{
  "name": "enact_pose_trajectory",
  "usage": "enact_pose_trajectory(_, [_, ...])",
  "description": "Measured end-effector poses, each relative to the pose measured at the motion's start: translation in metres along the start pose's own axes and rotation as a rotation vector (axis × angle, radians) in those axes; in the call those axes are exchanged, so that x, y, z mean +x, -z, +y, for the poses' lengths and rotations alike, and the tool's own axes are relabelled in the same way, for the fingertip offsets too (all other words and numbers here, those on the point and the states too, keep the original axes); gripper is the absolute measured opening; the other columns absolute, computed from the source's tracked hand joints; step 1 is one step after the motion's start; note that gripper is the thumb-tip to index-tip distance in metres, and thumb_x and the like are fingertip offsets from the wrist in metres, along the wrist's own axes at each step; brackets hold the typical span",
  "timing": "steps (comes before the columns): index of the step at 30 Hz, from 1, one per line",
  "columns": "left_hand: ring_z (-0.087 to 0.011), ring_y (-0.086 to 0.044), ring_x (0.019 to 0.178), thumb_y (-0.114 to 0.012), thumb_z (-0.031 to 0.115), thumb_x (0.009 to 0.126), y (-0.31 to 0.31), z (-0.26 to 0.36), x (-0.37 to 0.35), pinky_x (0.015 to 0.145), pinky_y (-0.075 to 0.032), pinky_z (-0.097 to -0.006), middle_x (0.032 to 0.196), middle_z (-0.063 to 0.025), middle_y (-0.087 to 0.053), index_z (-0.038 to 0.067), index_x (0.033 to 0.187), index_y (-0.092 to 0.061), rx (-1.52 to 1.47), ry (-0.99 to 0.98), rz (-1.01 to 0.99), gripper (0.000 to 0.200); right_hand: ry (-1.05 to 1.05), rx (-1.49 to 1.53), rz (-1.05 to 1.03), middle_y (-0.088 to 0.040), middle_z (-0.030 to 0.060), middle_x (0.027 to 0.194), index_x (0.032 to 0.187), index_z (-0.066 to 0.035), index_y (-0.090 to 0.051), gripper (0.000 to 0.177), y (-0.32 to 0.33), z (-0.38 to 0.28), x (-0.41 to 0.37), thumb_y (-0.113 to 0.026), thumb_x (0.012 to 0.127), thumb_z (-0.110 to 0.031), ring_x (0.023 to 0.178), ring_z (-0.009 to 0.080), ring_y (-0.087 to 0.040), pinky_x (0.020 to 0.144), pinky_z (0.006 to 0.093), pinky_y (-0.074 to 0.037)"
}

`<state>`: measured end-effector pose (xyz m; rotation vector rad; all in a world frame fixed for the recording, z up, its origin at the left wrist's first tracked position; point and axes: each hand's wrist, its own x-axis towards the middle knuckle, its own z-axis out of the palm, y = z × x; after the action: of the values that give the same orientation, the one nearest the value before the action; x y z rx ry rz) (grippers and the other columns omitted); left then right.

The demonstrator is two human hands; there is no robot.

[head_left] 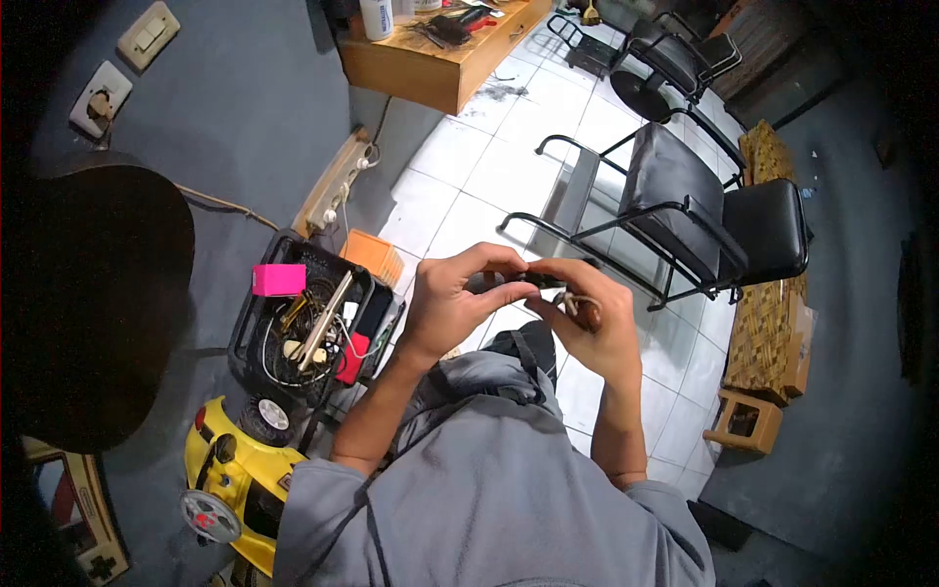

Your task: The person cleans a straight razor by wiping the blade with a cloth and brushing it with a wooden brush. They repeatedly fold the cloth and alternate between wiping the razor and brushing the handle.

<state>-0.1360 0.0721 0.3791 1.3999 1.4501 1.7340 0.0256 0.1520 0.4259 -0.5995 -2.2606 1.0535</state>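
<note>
Both my hands meet in front of my chest, thumbs and forefingers pinched together at a small dark piece (538,280). Its kind I cannot tell. My left hand (442,298) reaches it from the left, its thumb and forefinger forming a ring. On the other side, my right hand (608,323) is closed, fingers curled inward. A pale cord-like loop (572,297) shows by its thumb, with a rounded reddish-brown thing (590,315) tucked against the palm. The fingers hide much of what lies between them.
A black crate (240,328) of cables and tools stands at left, by an orange basket (374,256) and a yellow toy car (245,489). Black padded chairs (675,181) occupy the white tiled floor to the right. A wooden counter (421,73) with bottles juts out ahead.
</note>
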Motion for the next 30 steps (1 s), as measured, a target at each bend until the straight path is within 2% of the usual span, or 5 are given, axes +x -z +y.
enact_pose_trajectory(8, [-0.0142, -0.062, 0.080, -0.079, 0.014, 0.071, -0.006, -0.013, -0.008, 0.070, -0.049, -0.0274, 0.089, -0.0070, -0.064, 0.003, 0.099, -0.057, -0.051, 0.010, -0.052, 0.038, 0.038, -0.121, 0.027, -0.062, 0.0103, 0.080, 0.097, -0.002, -0.064, 0.025, 0.011, 0.009, 0.004, -0.070, 0.073, 0.001, 0.071, 0.0220, -0.063, 0.063, 0.0297, -0.049])
enact_pose_trajectory(11, [-0.0307, -0.065, 0.083, -0.074, 0.013, 0.075, -0.007, -0.032, -0.018, 0.073, -0.050, -0.0367, 0.090, -0.0107, -0.066, 0.005, 0.098, -0.058, 0.263, 0.005, -0.161, 0.029, 0.014, -0.098, 0.110, -0.062, 0.0100, 0.080, 0.095, -0.001, -0.063, 0.018, 0.019, 0.010, 0.004, -0.068, 0.077, -0.001, 0.070, 0.0197, -0.061, 0.063, 0.0272, -0.047])
enact_pose_trajectory(22, [-0.0306, -0.065, 0.081, -0.059, -0.006, 0.072, 0.025, -0.092, -0.054, 0.076, -0.050, -0.0357, 0.087, -0.0145, -0.067, 0.000, 0.094, -0.066, 0.322, 0.092, -0.128, 0.024, -0.110, -0.059, 0.446, -0.058, 0.0008, 0.076, 0.098, 0.000, -0.060, 0.014, 0.052, 0.025, -0.008, -0.060, 0.091, -0.013, 0.067, 0.0057, -0.051, 0.060, 0.0206, -0.042])
enact_pose_trajectory(26, [-0.0279, -0.063, 0.091, -0.053, -0.008, 0.079, 0.035, -0.071, -0.053, 0.078, -0.049, -0.0326, 0.101, -0.0139, -0.062, -0.001, 0.107, -0.061, 0.380, 0.162, -0.212, 0.031, -0.122, -0.054, 0.452, -0.057, -0.0006, 0.073, 0.101, 0.000, -0.059, 0.019, 0.062, 0.036, -0.010, -0.060, 0.092, -0.018, 0.058, 0.0032, -0.048, 0.050, 0.0187, -0.038])
enact_pose_trajectory(30, [-0.0300, -0.060, 0.100, -0.050, -0.010, 0.079, 0.036, -0.082, -0.057, 0.080, -0.048, -0.0338, 0.110, -0.0173, -0.058, -0.002, 0.106, -0.059, 0.351, 0.004, -0.282, 0.029, -0.156, -0.003, 0.466, -0.056, -0.0011, 0.074, 0.102, -0.001, -0.058, 0.022, 0.061, 0.036, -0.011, -0.060, 0.093, -0.021, 0.055, 0.0016, -0.047, 0.047, 0.0174, -0.036])
